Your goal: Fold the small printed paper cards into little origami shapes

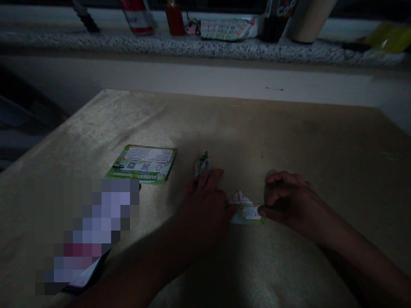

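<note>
A small folded printed paper [247, 211] lies on the tan table [289, 141] between my hands. My left hand [205, 201] rests on the table with its fingers curled, thumb side touching the paper's left edge. My right hand [287, 199] pinches the paper's right edge with curled fingers. A smaller folded paper piece [202, 164] stands just beyond my left fingertips. A flat green printed leaflet [143, 164] lies further left.
A phone-like device with a blurred screen [90, 235] lies at the near left. A speckled ledge [192, 45] behind the table carries cans, a red bottle [175, 19], a printed packet [229, 28] and a cardboard tube [310, 19]. The scene is dim.
</note>
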The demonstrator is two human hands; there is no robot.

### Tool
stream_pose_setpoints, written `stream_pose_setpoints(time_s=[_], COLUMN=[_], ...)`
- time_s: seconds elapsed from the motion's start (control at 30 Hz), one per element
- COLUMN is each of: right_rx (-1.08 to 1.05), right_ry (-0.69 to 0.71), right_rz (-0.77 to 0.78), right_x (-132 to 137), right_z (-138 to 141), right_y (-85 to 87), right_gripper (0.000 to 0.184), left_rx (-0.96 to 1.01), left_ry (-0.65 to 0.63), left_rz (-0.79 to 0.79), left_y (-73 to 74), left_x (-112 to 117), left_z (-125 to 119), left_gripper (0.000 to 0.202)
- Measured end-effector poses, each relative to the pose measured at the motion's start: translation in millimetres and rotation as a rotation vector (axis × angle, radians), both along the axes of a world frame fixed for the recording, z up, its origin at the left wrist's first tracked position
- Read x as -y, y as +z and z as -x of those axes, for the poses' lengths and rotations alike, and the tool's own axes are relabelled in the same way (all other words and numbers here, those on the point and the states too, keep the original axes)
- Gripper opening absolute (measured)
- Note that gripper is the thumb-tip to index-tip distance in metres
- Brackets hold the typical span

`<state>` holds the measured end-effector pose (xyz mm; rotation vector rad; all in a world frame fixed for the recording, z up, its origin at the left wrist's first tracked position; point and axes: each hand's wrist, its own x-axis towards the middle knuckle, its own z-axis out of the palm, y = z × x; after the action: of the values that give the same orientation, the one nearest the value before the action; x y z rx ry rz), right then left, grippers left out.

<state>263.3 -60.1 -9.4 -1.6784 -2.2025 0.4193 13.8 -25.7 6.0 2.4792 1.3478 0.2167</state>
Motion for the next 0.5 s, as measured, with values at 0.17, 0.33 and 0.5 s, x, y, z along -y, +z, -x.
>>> stream_pose_setpoints(time_s=[0.17, 0.33, 0.5], right_rx=[-0.005, -0.009, -0.011], right_ry=[0.012, -0.011, -0.035], right_rz=[0.008, 0.028, 0.042], right_x=[0.5, 1.1, 2.1], right_z=[0.2, 0.9, 1.8], right_y=[0.7, 0.3, 0.9], right_gripper=[0.016, 0.015, 0.017], left_rx=[0.021, 0.012, -0.037], left_ry=[-0.003, -0.025, -0.046], left_rz=[-0.062, -0.095, -0.047], left_y=[-3.1, -0.6, 6.0], left_x=[2.6, 2.8, -1.7], left_z=[-1.7, -3.2, 5.0], left_gripper=[0.031, 0.035, 0.032])
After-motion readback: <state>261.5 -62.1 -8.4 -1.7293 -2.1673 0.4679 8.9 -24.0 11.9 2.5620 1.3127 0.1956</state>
